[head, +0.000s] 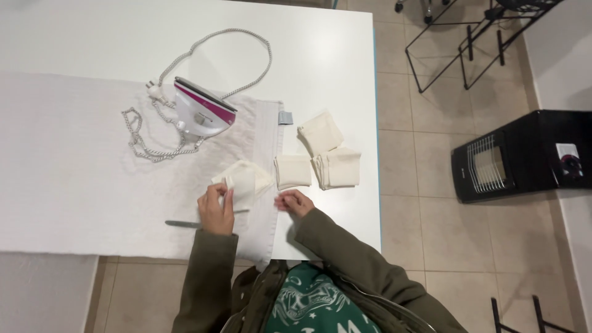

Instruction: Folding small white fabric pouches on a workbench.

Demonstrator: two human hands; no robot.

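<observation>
Left hand (216, 208) pinches cream cloth (243, 179) on counter (333, 55) — right hand (295, 201) loosely curled, holding nothing — iron (202, 110) beyond.

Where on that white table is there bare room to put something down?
The far table top beyond the white-and-magenta iron lies bare, as does the white padded cloth left of the left hand. It is crowded around the cream fabric squares, the right hand and the iron's braided cord.
</observation>
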